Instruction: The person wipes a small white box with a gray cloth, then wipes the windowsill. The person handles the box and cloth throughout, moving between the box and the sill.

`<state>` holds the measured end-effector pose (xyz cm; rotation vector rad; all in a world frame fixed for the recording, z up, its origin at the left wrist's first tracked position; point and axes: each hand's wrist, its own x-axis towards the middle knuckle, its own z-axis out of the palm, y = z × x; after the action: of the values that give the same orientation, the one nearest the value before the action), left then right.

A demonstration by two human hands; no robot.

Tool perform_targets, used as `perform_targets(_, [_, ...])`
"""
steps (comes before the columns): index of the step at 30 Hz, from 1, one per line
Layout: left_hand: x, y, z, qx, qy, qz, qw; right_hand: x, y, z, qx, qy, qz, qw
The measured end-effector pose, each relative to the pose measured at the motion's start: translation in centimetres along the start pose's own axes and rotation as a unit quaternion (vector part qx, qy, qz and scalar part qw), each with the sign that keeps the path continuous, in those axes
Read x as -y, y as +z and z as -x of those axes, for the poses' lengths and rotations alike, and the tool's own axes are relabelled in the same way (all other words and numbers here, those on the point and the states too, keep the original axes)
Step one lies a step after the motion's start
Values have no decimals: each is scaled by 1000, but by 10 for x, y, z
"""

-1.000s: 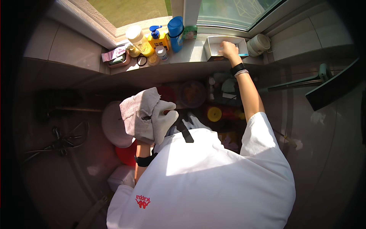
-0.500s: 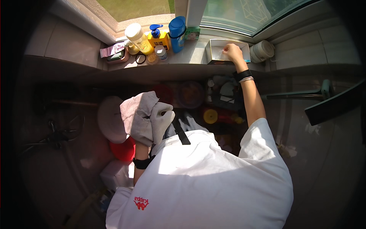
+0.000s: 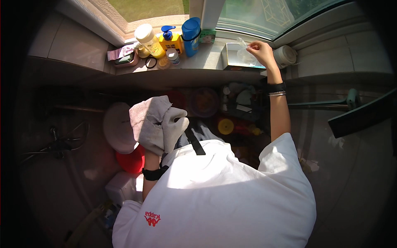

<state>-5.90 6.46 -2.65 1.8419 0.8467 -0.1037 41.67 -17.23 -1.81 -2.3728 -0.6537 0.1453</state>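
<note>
My right hand (image 3: 260,51) is raised over an open cardboard box (image 3: 225,58) on the windowsill. Pinched between its thumb and fingertips is a thin clear plastic piece (image 3: 245,53), perhaps a bag or disposable glove, hanging partly into the box. A pinkish-grey cloth (image 3: 151,122) covers my left hand (image 3: 165,132), held low in front of my body. It folds around the hand with a thumb-like bulge, so I cannot tell whether it is a rag or a mitt. The fingers beneath are hidden.
Left of the box stand a blue bottle (image 3: 191,37), a yellow pump bottle (image 3: 173,41), a white-capped yellow bottle (image 3: 151,41) and small jars. A white roll (image 3: 286,56) sits right of it. Below are a red basin (image 3: 131,160) and a dark squeegee-like blade (image 3: 362,113).
My right hand has risen out of the box and moved slightly right, drawing up the clear plastic piece. My left hand and its cloth have hardly moved.
</note>
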Motion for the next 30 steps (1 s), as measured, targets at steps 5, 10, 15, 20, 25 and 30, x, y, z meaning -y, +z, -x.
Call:
perform_targets(5, [2, 2, -1, -1, 2, 0, 1000, 4, -13, -4, -37, 30, -161, 986])
perform_targets(10, [6, 2, -1, -3, 2, -1, 1000, 12, -28, 11, -2, 122, -412, 903])
perform_targets(15, [10, 3, 1, -5, -1, -1, 1000, 20, -33, 30, 20, 136, -500, 855])
perform_targets(20, [11, 6, 3, -12, -1, 4, 1000, 25, -24, 47, 82, 138, -644, 748])
perform_targets(25, [15, 8, 5, -21, -7, 9, 1000, 23, -5, 63, 189, 77, -685, 699])
perform_targets(30, [23, 7, 13, -39, -13, 25, 999, 26, 28, 70, 246, 66, -748, 612])
